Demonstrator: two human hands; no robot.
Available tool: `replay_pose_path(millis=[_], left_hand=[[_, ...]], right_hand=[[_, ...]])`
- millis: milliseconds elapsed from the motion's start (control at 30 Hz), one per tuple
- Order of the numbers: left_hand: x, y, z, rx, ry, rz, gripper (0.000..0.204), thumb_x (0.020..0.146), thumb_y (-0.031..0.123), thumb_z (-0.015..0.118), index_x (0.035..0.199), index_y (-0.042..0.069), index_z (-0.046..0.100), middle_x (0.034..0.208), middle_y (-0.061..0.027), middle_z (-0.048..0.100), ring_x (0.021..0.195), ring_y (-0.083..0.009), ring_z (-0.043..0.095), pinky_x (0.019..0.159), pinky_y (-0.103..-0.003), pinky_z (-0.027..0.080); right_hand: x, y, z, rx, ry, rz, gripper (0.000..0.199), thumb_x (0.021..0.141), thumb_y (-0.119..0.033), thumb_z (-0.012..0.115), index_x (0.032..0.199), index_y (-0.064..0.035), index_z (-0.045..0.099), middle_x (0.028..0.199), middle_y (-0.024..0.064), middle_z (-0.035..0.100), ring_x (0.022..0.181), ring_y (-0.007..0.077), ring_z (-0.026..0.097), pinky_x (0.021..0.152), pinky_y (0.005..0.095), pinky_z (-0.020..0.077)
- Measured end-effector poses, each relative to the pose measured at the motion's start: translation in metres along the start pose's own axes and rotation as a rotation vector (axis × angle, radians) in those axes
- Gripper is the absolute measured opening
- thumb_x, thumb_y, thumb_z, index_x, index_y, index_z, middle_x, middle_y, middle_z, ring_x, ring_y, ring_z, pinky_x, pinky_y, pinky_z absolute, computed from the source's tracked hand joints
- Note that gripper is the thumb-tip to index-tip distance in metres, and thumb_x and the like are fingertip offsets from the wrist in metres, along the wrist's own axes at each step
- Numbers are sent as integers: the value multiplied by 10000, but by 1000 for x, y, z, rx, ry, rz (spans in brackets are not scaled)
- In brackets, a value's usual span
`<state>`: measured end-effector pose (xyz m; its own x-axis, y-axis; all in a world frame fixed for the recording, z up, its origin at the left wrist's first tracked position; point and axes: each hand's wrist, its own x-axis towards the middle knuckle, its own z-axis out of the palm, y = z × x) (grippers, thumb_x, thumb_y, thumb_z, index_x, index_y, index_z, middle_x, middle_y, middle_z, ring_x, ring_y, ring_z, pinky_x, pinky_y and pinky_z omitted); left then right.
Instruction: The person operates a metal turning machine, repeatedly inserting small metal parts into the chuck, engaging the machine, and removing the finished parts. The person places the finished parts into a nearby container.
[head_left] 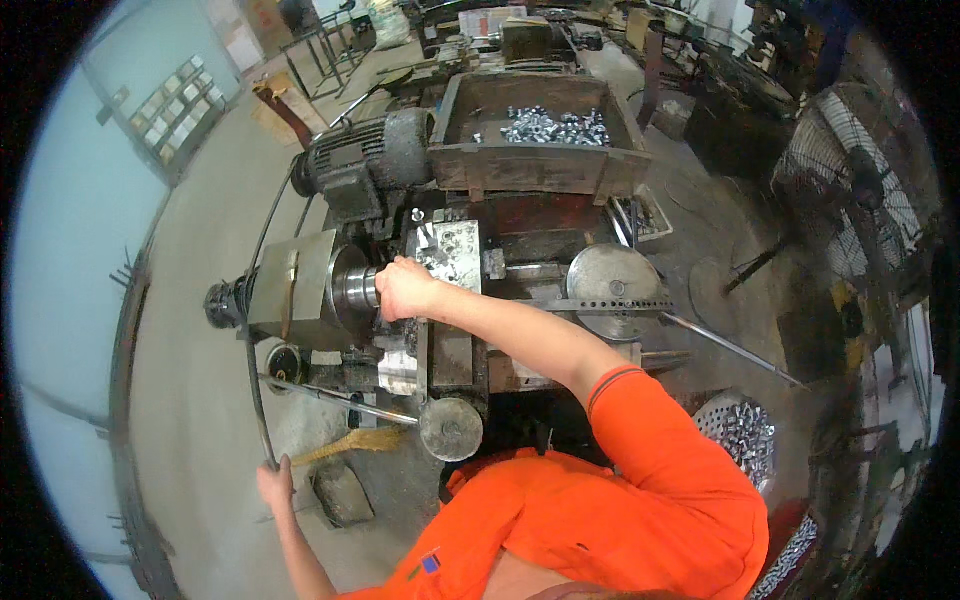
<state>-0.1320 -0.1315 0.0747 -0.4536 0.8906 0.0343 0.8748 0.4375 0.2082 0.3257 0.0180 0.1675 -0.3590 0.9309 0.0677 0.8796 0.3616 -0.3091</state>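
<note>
My left hand (pixel 275 482) is closed round the lower end of a long dark lever rod (pixel 256 390), which runs up past the left side of a small lathe. My right hand (pixel 405 288) reaches across to the lathe's shiny round chuck (pixel 358 290), its fingers bunched at the chuck's front face. Whatever lies between those fingers is hidden by the hand. Behind the chuck sits the boxy grey headstock (pixel 275 300). Just beyond my right hand is a flat metal tool block (pixel 457 255) strewn with bright chips.
A dark motor (pixel 370 150) and a bin (pixel 540 165) holding small shiny metal parts (pixel 555 128) stand at the back. A round plate (pixel 615 270) and a perforated bar lie right. A basket (pixel 712 418) of parts stands near right, a fan (pixel 850 170) far right, a straw brush (pixel 370 440) low left.
</note>
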Motion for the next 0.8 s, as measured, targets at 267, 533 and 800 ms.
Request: replay_pose_path(millis=[267, 533, 800], left_hand=[[44, 35, -9, -788, -521, 39, 282, 772, 192, 641, 916, -40, 572, 692, -144, 605, 635, -258, 622, 563, -365, 499], [52, 34, 2, -910, -473, 124, 239, 803, 127, 613, 940, -58, 547, 652, -96, 555, 560, -195, 576, 497, -328, 505], [52, 20, 9, -988, -460, 107, 335, 817, 196, 625, 1007, -55, 511, 665, -106, 557, 577, -204, 581, 531, -337, 520]], right_hand=[[-59, 55, -103, 67, 63, 366, 279, 591, -240, 594, 749, -26, 677, 861, 195, 649, 834, 329, 638, 747, 386, 514], [-99, 184, -145, 44, 646, 510, 533, 575, -245, 620, 1099, -148, 626, 1035, 191, 615, 974, 326, 586, 855, 385, 464], [-205, 157, -85, 298, 523, 300, 351, 574, -152, 605, 904, -48, 667, 995, 136, 609, 796, 296, 615, 725, 350, 495]])
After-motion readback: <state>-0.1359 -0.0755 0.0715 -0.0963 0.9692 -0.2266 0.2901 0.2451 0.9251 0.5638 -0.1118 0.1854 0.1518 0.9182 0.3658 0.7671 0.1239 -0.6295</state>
